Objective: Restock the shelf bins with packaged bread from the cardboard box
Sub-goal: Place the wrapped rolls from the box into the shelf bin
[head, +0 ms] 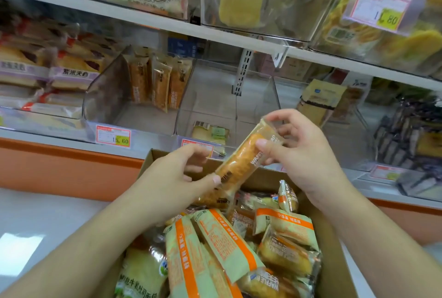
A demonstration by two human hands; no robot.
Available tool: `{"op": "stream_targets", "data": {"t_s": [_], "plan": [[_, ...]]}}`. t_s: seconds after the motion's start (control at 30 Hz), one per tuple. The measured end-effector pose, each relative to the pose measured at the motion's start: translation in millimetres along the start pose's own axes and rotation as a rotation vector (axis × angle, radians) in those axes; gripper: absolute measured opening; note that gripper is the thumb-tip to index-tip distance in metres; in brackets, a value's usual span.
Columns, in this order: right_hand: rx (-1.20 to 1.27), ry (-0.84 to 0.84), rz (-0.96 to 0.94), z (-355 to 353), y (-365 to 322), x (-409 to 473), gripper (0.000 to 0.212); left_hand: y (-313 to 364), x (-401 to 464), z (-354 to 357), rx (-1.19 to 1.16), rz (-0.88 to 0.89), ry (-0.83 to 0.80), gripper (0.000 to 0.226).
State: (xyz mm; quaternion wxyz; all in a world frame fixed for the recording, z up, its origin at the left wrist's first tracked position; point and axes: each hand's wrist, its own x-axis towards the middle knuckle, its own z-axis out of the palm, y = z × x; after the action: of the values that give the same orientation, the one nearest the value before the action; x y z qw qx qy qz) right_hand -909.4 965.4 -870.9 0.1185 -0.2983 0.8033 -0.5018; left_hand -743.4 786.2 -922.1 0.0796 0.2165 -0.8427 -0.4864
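Note:
A long waffle bread pack in clear wrap hangs tilted above the cardboard box. My right hand pinches its upper end and my left hand pinches its lower end. The box below is full of packaged bread, several with orange and green wrappers. Behind the hands, a clear shelf bin holds three upright packs of the same waffle bread. The bin to its right holds one small flat pack.
Sandwich packs fill the bin at left. Dark packs sit in a bin at right. An upper shelf carries bins of yellow cakes with price tags. An orange-trimmed shelf edge runs below the bins.

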Motion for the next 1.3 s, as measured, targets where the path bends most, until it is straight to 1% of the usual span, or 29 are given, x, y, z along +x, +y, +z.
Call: {"op": "stream_targets", "data": {"t_s": [0.03,0.1,0.17,0.23,0.33,0.4,0.47,0.53,0.6,0.67,0.8,0.9,0.97,1.07,1.17,1.23,1.3], "plan": [[0.126,-0.008,0.038,2,-2,-1,0.029,1,0,-2,-0.064,-0.028,-0.034,0.05],[0.328,-0.019,0.139,6,-3,-4,0.021,5,-2,-6,-0.212,-0.05,-0.067,0.036],[0.454,-0.049,0.226,9,1,-7,0.02,7,-5,-12,-0.353,-0.065,-0.019,0.022],[0.443,-0.105,0.269,9,6,-10,0.024,6,-8,-19,-0.467,-0.068,0.048,0.021],[0.308,-0.241,0.251,11,9,-14,0.032,5,-11,-26,-0.642,-0.084,0.134,0.023],[0.263,-0.337,0.244,21,9,-18,0.029,5,-11,-28,-0.721,-0.088,0.17,0.022],[0.268,-0.362,0.232,36,9,-21,0.025,5,-7,-27,-0.779,-0.084,0.149,0.025],[0.299,-0.327,0.232,53,13,-22,0.023,3,0,-25,-0.836,-0.076,0.054,0.03],[0.291,-0.302,0.22,65,16,-22,0.026,0,6,-24,-0.799,-0.048,-0.007,0.043],[0.253,-0.328,0.223,73,23,-15,0.029,-7,18,-24,-0.734,-0.058,-0.007,0.052],[0.23,-0.409,0.256,79,28,-5,0.024,-21,33,-29,-0.724,-0.122,-0.001,0.052],[0.185,-0.436,0.232,76,24,-8,0.026,-24,31,-34,-0.705,-0.113,0.007,0.051],[0.145,-0.412,0.201,73,15,-15,0.023,-17,24,-37,-0.694,-0.091,0.019,0.049],[0.121,-0.324,0.153,67,5,-20,0.025,-8,16,-44,-0.606,-0.03,0.083,0.043],[0.181,-0.21,0.105,63,-10,-25,0.037,2,0,-56,-0.542,0.03,0.148,0.037],[0.178,-0.181,0.024,63,-23,-26,0.049,4,-10,-63,-0.491,0.061,0.163,0.035],[0.161,-0.189,-0.069,64,-40,-20,0.065,3,-18,-70,-0.425,0.078,0.186,0.035]]}}
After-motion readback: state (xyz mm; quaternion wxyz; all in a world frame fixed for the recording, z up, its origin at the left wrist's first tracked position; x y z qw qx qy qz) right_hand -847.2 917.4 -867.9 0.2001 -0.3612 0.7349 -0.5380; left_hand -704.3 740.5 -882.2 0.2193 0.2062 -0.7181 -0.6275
